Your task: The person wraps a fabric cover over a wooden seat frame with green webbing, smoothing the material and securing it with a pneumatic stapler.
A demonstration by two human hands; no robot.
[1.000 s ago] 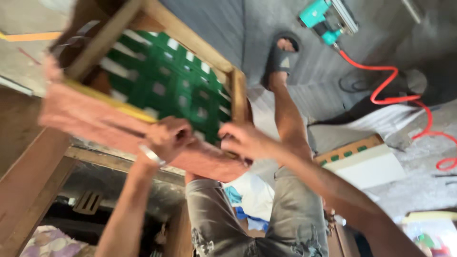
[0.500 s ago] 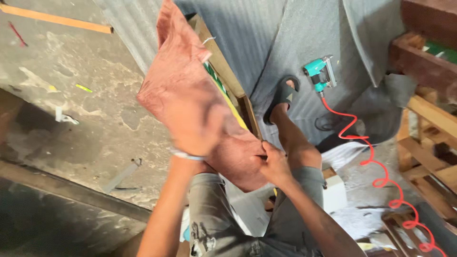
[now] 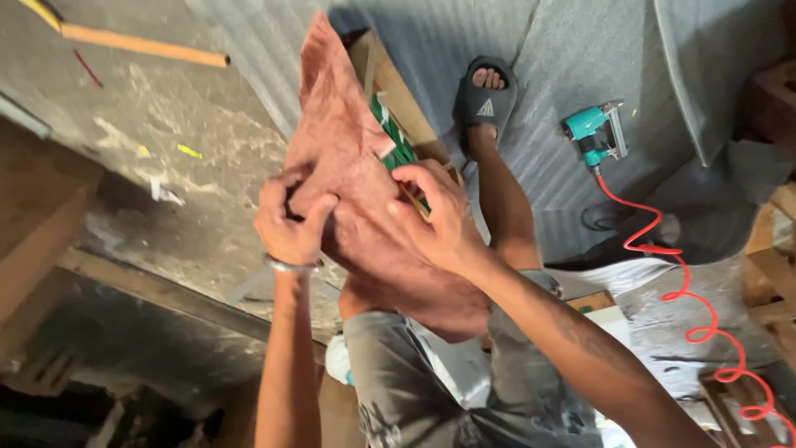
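Note:
A reddish-brown upholstered panel on a wooden frame stands on edge between my knees, with green webbing showing along its right side. My left hand, a metal bangle on its wrist, pinches the fabric on the left face. My right hand presses the fabric near the frame edge, fingers curled over it. Lower down the fabric bulges over my lap.
A teal pneumatic stapler lies on the grey sheet to the right, its coiled red hose trailing to the lower right. My sandalled foot rests beside the frame. A wooden stick lies on the concrete floor upper left.
The frame has turned from face-on to edge-on. Both hands have shifted onto the reddish fabric face and now grip it closer together. The camera view has swung toward the floor and stapler.

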